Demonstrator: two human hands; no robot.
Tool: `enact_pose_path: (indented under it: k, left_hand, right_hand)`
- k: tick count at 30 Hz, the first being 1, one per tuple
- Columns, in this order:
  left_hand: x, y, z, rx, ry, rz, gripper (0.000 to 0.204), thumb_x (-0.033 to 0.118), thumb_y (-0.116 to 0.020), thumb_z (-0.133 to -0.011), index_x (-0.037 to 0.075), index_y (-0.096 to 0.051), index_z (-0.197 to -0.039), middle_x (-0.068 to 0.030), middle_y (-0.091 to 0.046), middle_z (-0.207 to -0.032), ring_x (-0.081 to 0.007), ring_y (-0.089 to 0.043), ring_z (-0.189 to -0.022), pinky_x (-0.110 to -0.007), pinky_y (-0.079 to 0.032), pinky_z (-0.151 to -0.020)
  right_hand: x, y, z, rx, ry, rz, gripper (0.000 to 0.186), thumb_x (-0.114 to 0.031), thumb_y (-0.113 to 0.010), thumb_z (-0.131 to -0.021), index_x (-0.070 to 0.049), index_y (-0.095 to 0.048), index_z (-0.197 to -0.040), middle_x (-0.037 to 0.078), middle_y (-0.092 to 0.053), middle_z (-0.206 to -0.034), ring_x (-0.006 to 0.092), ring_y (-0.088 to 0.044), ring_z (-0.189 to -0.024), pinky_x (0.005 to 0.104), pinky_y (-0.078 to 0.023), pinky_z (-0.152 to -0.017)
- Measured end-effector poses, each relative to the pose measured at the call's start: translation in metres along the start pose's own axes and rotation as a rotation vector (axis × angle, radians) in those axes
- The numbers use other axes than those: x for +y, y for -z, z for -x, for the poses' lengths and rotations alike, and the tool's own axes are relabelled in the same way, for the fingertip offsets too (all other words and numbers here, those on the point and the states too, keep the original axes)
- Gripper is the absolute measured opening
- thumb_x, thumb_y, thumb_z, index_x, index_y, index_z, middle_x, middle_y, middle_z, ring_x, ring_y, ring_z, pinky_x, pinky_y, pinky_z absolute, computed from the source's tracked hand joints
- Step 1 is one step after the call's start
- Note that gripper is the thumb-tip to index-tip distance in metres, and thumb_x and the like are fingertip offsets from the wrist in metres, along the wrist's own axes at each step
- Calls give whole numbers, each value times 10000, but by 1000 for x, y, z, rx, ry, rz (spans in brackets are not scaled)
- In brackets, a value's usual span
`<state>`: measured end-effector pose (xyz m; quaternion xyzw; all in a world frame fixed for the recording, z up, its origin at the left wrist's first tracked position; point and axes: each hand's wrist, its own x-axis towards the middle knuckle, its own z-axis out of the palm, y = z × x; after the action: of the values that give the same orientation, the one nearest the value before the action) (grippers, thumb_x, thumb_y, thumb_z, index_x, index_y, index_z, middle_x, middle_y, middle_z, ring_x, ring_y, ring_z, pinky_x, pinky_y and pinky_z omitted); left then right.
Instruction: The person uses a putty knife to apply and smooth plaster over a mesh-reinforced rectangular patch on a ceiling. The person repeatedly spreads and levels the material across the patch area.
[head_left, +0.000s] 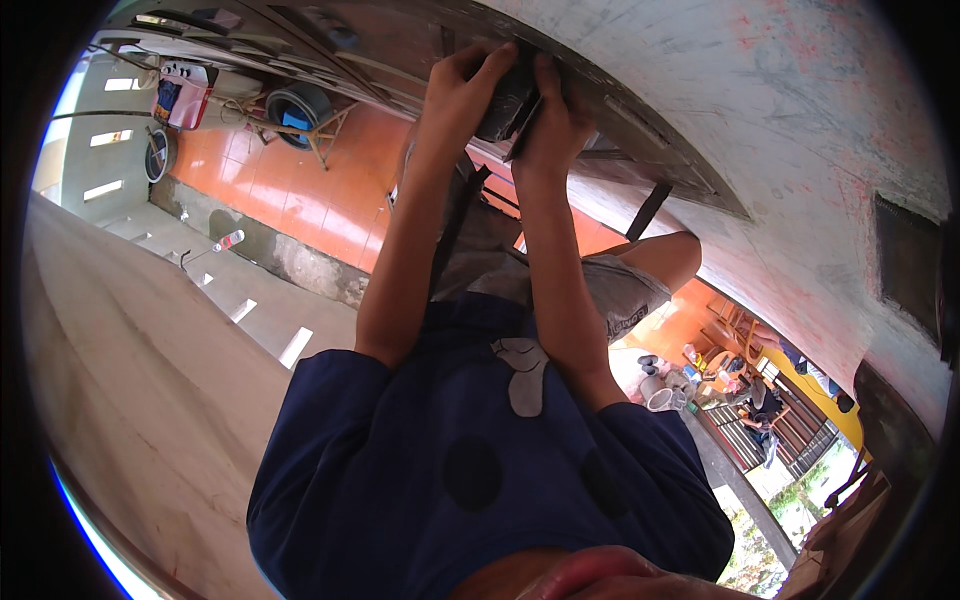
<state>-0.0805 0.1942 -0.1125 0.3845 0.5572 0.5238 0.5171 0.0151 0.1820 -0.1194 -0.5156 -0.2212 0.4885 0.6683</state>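
Both arms reach up to the top of the head view, in front of a dark frame (640,130) set against a pale, scuffed wall. My left hand (462,95) is closed, thumb and fingers pressed at the left side of a dark, flat piece (500,112). Facing it, my right hand (556,120) wraps round a thin dark strip (524,128) at the right side of that piece. Whether strip and piece are one thing, I cannot tell. Shadow and my fingers hide their upper ends.
On the left, an orange tiled floor (290,200) carries a dark round tub (300,112) and a pink-and-white container (182,95). A beige cloth (150,370) hangs at lower left. At right are a dark wall opening (908,265), several buckets and a slatted gate (740,440).
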Motion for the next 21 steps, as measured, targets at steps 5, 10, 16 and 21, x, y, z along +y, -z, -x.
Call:
enact_pose_path:
  k: [5, 10, 16, 21]
  left_hand:
    - [3, -2, 4, 42, -40, 88, 351, 288, -694, -926, -56, -729, -990, -57, -708, -798, -80, -621, -722, -244, -488, -651]
    - [1, -11, 5, 127, 12, 110, 335, 274, -704, -923, -52, -734, -992, -58, -711, -808, -80, -619, -724, -242, -488, -652]
    - [-22, -16, 3, 155, 40, 316, 425, 354, -644, -963, -55, -703, -1058, -84, -713, -920, -109, -637, -753, -250, -499, -674]
    - [-30, 6, 25, -174, 280, 550, 568, 425, -541, -1006, -27, -522, -1350, -141, -680, -1128, -229, -710, -864, -366, -580, -835]
  right_hand:
    - [-5, -2, -1, -33, 73, 126, 257, -195, -737, -897, 33, -715, -1013, 70, -703, -902, 130, -632, -741, 266, -502, -670]
    - [-13, 8, 0, -66, -35, 211, 295, -250, -695, -933, 41, -699, -985, 45, -670, -855, 107, -579, -665, 276, -454, -635]
    - [2, 61, 31, -157, -194, 197, 322, -294, -580, -995, 16, -651, -1047, 16, -568, -795, 63, -427, -508, 248, -324, -483]
    - [32, 149, 58, -332, 58, 652, 290, -225, -506, -1001, 28, -631, -1066, 35, -558, -810, 53, -384, -431, 227, -278, -406]
